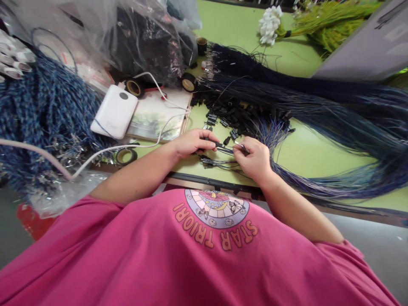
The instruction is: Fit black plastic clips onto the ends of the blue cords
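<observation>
My left hand (195, 143) is closed, thumb and fingers pinching a small black connector (219, 145) near the table's front edge. Just to its right, my right hand (253, 157) is curled closed around thin wires, whose ends show at its fingertips; how many it holds I cannot make out. Below and between the hands lie black connectors with wires attached (208, 161). A heap of loose black connectors (234, 111) spreads behind the hands. Beside my right hand, a bundle of dark blue and purple wires (274, 132) fans out and curves off to the right.
A long mass of dark wires (318, 106) covers the right of the green table (338, 146). At left are a white power bank (114, 111) with a white cable, rolls of black tape (189, 82), a book (156, 114) and blue twisted wire bundles (47, 97). Plastic bags (143, 38) stand behind.
</observation>
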Available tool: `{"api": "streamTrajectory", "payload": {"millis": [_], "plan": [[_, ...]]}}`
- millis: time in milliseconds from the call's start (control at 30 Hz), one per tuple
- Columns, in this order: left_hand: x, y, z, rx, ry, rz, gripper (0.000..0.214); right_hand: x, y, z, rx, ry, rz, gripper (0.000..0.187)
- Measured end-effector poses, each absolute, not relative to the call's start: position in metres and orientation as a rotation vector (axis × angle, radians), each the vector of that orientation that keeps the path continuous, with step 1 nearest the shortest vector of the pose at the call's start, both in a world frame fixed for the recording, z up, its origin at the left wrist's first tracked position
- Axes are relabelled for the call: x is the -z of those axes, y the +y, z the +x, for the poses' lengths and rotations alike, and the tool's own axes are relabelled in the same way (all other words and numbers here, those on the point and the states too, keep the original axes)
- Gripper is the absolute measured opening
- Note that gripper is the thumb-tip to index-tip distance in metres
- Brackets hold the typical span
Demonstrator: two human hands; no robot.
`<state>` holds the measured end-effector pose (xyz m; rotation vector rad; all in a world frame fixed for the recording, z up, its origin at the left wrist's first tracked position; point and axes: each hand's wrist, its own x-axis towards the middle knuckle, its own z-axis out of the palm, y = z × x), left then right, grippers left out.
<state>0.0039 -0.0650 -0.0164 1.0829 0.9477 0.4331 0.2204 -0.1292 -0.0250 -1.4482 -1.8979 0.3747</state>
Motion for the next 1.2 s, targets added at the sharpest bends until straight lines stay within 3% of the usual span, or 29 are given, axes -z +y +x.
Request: {"api": "streamTrajectory", "payload": {"millis": [200,367,567,700,800,933,1033,1200], "plan": [[0.015,-0.068,0.006,-0.414,0.997,1.181,0.025,0.03,-0.13,0.216,-0.323,-1.924,-1.385,0.023],[0.018,-0.071,0.008,-0.417,0.997,1.39,0.026,0.032,-0.13,0.209,-0.479,-1.917,-1.308,0.019],[0.013,-0.067,0.001,-0.342,0.955,1.523,0.026,0.023,-0.12,0.218,-0.982,-1.662,-1.407,0.014],[0.004,-0.063,-0.011,-0.002,0.745,1.867,0.026,0.022,-0.113,0.22,-1.388,-1.268,-1.436,0.02],[-0.001,-0.06,-0.017,0.181,0.612,1.985,0.028,0.027,-0.113,0.215,-1.464,-1.339,-1.51,0.018],[-0.004,-0.057,-0.017,-0.163,0.869,1.726,0.023,0.03,-0.116,0.211,-1.438,-1.474,-1.505,0.023],[-0.002,-0.057,-0.01,-0.455,1.027,1.289,0.019,0.027,-0.117,0.211,-1.523,-1.344,-1.471,0.017],[0.004,-0.063,0.005,-0.42,0.981,1.05,0.035,0.022,-0.117,0.212,-1.542,-1.294,-1.44,0.008]]}}
